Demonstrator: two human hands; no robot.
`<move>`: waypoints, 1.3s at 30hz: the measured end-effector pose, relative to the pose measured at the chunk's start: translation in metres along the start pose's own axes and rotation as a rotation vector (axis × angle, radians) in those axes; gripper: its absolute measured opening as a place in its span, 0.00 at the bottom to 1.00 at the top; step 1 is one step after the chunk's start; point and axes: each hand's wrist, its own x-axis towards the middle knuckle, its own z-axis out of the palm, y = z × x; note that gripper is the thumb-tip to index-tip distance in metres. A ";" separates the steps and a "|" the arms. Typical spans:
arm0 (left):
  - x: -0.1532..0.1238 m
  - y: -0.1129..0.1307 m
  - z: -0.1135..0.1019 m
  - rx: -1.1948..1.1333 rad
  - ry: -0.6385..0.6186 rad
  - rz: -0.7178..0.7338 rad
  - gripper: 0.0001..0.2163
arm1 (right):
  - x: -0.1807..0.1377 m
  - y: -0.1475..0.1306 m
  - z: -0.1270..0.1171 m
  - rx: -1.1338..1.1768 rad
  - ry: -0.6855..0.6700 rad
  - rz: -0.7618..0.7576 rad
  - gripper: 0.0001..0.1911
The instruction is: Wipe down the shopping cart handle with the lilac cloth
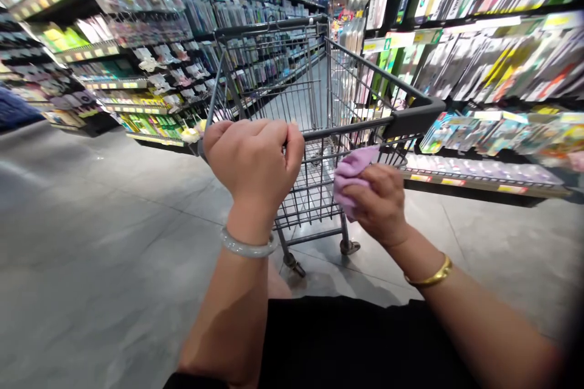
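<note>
My left hand (253,152) is wrapped round the handle bar (347,128) of a grey wire shopping cart (305,194), near the bar's left end. A pale bangle (249,244) circles that wrist. Bunched in my right hand (382,200) is a lilac cloth (349,179), held just behind and below the right part of the handle, apart from the bar. On the right wrist sits a gold bangle (431,273). Only bare wire shows in the visible part of the cart's basket. My left palm and the fingertips round the bar are hidden.
Shelves with packaged goods (173,67) line the left of the aisle. Closer on the right, a rack of hanging packets (483,67) stands beside the cart, its low bottom shelf (483,179) jutting out. Grey floor tiles (104,237) run beneath; a dark blue shape (16,109) shows at far left.
</note>
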 end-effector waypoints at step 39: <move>-0.005 0.042 0.025 -0.262 -0.003 -0.051 0.12 | -0.001 -0.004 0.003 0.035 -0.050 0.049 0.10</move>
